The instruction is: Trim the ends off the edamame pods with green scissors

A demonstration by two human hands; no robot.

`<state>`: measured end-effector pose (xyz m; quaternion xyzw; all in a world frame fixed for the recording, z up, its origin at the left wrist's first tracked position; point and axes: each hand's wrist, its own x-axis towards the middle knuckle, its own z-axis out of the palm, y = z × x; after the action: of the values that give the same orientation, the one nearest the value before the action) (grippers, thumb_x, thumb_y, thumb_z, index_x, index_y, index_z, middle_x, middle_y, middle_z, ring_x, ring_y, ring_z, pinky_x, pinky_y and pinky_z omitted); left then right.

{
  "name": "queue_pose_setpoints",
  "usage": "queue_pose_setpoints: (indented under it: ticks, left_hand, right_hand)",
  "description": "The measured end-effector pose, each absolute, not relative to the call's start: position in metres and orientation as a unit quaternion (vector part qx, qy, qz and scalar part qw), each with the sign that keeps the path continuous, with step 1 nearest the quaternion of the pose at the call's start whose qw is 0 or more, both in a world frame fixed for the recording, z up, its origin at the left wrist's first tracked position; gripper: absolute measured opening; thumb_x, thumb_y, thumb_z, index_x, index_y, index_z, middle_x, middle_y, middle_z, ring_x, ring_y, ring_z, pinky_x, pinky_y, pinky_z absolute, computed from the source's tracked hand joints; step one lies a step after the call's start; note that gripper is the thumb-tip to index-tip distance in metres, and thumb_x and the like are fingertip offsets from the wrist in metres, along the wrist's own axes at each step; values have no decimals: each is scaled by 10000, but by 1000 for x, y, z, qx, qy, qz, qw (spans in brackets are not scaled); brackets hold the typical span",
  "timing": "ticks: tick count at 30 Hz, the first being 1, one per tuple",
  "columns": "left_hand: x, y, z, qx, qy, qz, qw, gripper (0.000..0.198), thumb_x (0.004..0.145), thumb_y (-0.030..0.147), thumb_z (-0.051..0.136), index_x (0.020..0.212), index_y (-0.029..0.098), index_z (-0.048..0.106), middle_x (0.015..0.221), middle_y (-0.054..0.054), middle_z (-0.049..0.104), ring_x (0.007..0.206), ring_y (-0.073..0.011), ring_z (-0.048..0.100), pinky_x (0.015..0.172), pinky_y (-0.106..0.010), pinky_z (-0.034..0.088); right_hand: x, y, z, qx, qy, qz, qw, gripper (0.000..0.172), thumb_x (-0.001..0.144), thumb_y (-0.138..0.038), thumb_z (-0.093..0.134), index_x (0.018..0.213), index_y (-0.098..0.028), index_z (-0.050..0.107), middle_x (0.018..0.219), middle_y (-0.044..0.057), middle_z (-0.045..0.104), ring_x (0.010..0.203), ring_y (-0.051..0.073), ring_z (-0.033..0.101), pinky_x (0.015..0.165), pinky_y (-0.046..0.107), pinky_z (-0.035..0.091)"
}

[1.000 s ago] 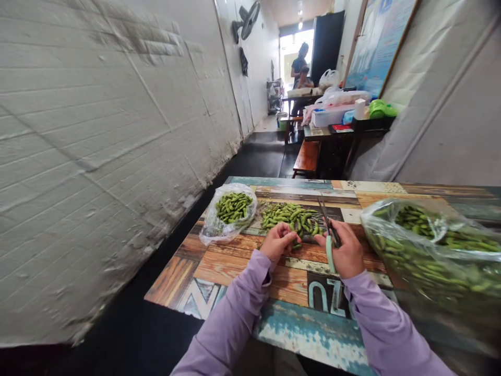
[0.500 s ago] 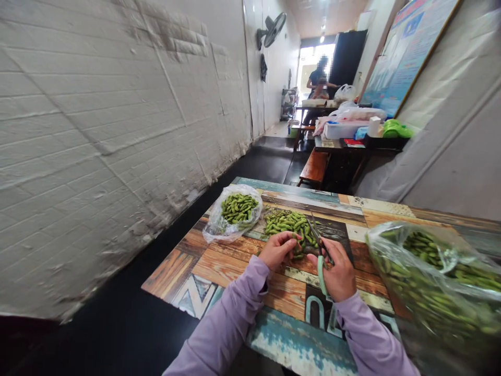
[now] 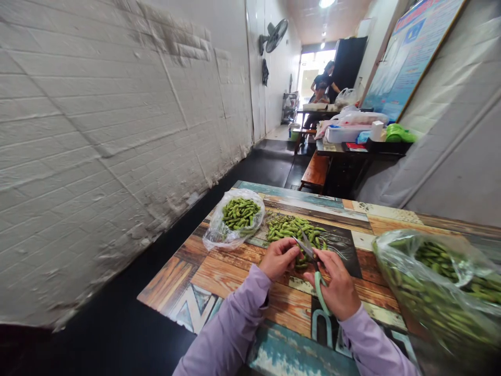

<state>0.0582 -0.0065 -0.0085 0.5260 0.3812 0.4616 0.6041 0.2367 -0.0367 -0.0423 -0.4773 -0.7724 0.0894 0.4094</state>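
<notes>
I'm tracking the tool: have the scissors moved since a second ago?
Yes. Against the tabletop's dark panel, the blades of the scissors have swung left and closer to the wearer, tips now near the left hand.

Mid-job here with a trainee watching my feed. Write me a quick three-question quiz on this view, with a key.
1. Multiple choice: which hand holds the metal scissors with pale green handles?
A) left
B) right
C) both

2. True or false: the loose heap of slim green pods lies between the small clear plastic bag of green pods on the left and the large clear plastic bag of green pods on the right.

3. Fill in: the scissors' blades point toward the bare ____ hand.

Key:
1. B, the bare right hand.
2. True.
3. Left: the bare left hand.
</notes>
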Motion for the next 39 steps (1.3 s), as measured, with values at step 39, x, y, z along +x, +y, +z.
queue_pose_setpoints:
  ticks: [39]
  left_hand:
    - [57, -11, -2, 684, 443, 428, 391, 220, 800, 311, 553, 749, 129, 666, 640, -1, 536, 635, -118, 454, 592, -213, 352]
  right_hand:
    - [241, -37, -45, -439, -806, 93, 387, 432, 821, -319, 577, 1233, -197, 529, 1038, 99, 614, 877, 205, 634, 733, 313, 555]
